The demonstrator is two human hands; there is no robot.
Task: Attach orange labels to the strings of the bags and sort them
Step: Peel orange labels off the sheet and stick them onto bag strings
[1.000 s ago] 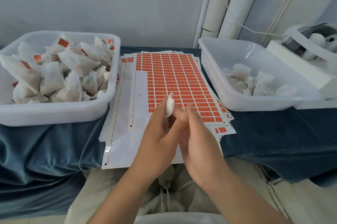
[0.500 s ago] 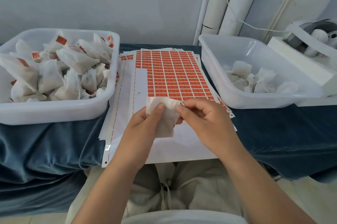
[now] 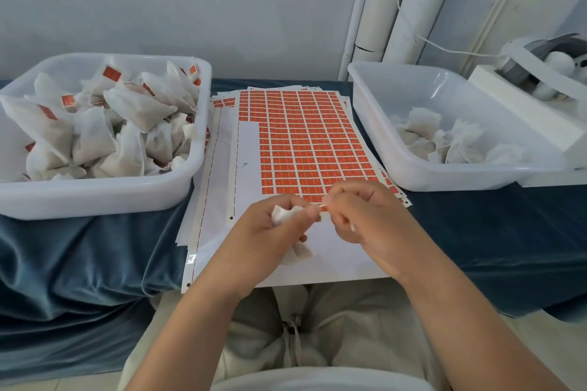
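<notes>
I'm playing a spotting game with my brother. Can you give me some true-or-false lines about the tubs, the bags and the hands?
1. The left tub holds bags with orange labels. True.
2. The right tub is fuller than the left tub. False: it holds only a few bags, while the left tub is piled high.
3. The left hand holds a white bag. True.
4. The label sheet lies inside the right tub. False: it lies on the blue cloth between the two tubs.
5. The right hand lies flat and open. False: its fingers pinch what looks like the bag's string.
</notes>
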